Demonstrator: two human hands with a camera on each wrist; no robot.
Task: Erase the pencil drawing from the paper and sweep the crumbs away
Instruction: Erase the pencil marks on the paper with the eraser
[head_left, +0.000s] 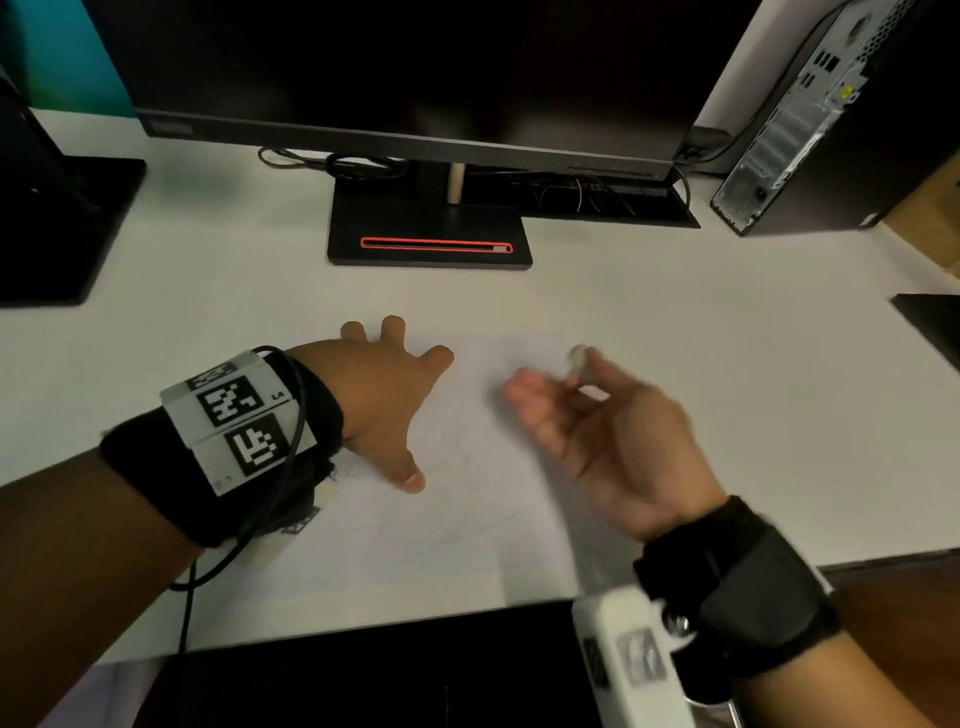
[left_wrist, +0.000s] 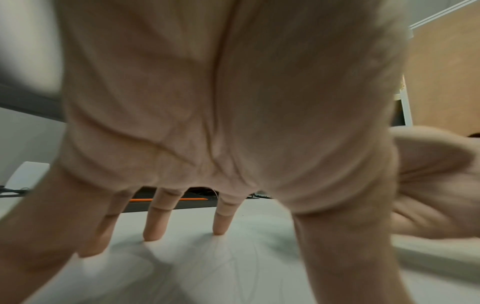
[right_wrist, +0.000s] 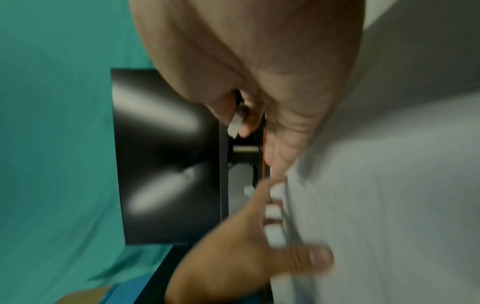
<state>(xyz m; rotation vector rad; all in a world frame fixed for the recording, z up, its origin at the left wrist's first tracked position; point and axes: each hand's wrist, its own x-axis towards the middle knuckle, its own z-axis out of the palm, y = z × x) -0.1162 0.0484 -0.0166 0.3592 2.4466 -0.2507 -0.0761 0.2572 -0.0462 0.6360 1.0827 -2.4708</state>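
Observation:
A white sheet of paper (head_left: 467, 525) with faint pencil lines (head_left: 457, 467) lies on the white desk (head_left: 727, 364). My left hand (head_left: 400, 405) is spread on the paper's left part, fingers straight; in the left wrist view its fingertips (left_wrist: 153, 230) touch the paper (left_wrist: 207, 271). My right hand (head_left: 582, 382) hovers over the paper's right side, blurred, palm turned inward. It pinches a small white eraser (head_left: 577, 358) between thumb and forefinger, and the right wrist view shows the eraser (right_wrist: 237, 121) in that pinch. I cannot make out any crumbs.
A black monitor base (head_left: 430, 234) with a red-rimmed slot stands behind the paper, under a dark monitor (head_left: 415, 78). A computer tower (head_left: 810, 114) is at the back right, another black stand (head_left: 57, 228) at the left. Cables (head_left: 332, 163) lie behind. The desk's front edge runs just below the paper.

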